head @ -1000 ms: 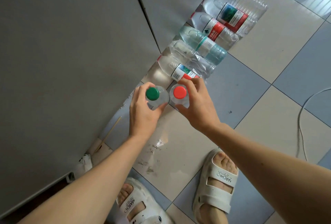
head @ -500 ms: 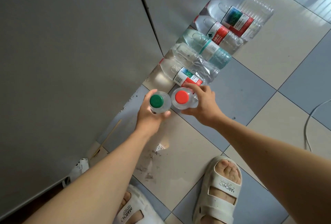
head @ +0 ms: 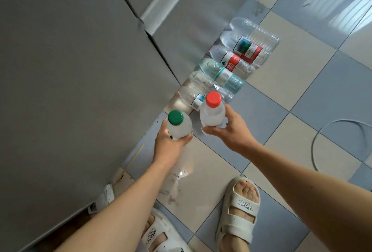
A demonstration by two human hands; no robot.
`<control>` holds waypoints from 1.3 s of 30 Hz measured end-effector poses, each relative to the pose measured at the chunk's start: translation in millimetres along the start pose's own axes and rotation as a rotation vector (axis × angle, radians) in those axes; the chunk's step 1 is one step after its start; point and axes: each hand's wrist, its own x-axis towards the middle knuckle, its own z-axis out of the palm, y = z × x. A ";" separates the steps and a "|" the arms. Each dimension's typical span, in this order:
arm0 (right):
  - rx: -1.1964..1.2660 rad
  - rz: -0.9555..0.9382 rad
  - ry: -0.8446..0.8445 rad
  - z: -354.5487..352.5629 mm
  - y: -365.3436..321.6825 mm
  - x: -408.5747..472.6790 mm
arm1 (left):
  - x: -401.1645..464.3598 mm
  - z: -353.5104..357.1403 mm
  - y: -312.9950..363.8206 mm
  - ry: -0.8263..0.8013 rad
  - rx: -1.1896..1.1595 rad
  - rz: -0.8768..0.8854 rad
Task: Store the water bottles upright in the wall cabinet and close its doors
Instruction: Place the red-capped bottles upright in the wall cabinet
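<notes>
Your left hand [head: 171, 143] grasps the green-capped bottle [head: 178, 125], your right hand [head: 229, 131] the red-capped bottle [head: 212, 113] — both upright, above the floor [head: 302, 98]. Five more bottles [head: 225, 74] lie beside the grey doors [head: 80, 70]; nothing looks stored yet — most remains.

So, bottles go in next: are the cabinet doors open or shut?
Shut. The two grey cabinet doors meet flush along a thin seam, with no inside showing.
</notes>
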 end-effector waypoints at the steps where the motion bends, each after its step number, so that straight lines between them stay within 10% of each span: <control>1: 0.019 -0.002 0.003 -10.3 -14.4 -5.8 | -8.0 -2.0 15.5 -0.006 -0.009 0.011; 24: 0.093 -0.363 0.118 -260.7 -479.1 -248.7 | -313.6 -104.8 468.1 0.000 -0.175 0.420; 39: 0.046 -0.887 0.049 -257.0 -814.1 -390.5 | -505.0 -314.6 692.8 0.418 -0.462 0.839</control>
